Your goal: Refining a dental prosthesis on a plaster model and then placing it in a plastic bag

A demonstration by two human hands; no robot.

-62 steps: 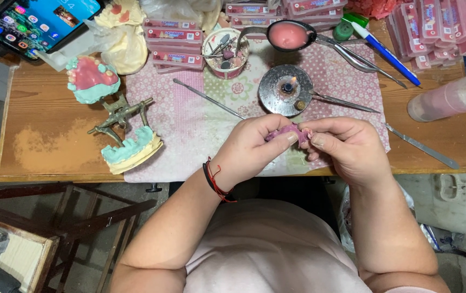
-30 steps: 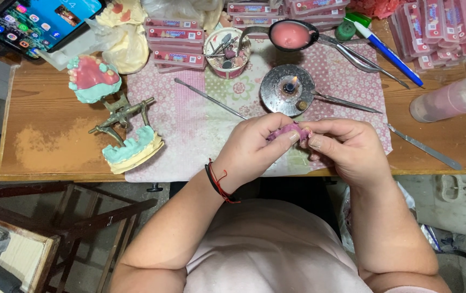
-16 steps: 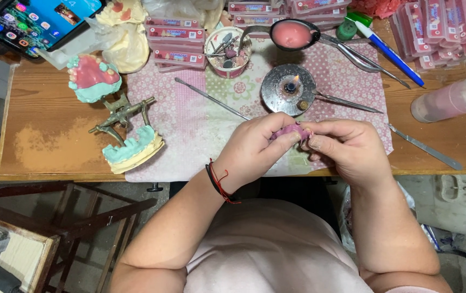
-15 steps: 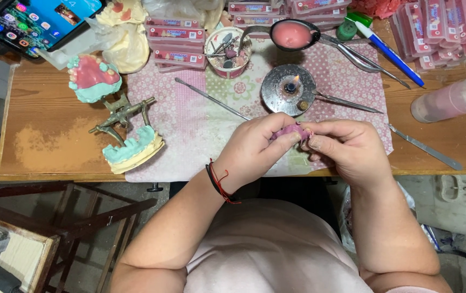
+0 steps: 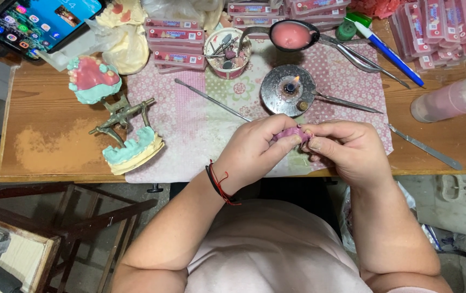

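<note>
Wooden bench [image 5: 54, 146] carries a lit burner [image 5: 288, 89] just beyond my left hand [image 5: 257, 152] and right hand [image 5: 347, 149], both pinching the pink wax piece [image 5: 287, 134] over the bench's near edge, so excess pressure likely deforms or drops it.

Two hands [image 5: 260, 149] [image 5: 347, 149], one burner [image 5: 288, 89], one phone [image 5: 40, 21], one bottle [image 5: 450, 100].

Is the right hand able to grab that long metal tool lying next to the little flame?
Probably not right away. The right hand is pinching the pink wax piece together with the left hand. The metal tool lies close beyond it, uncovered; the flame burns beside its tip.
</note>
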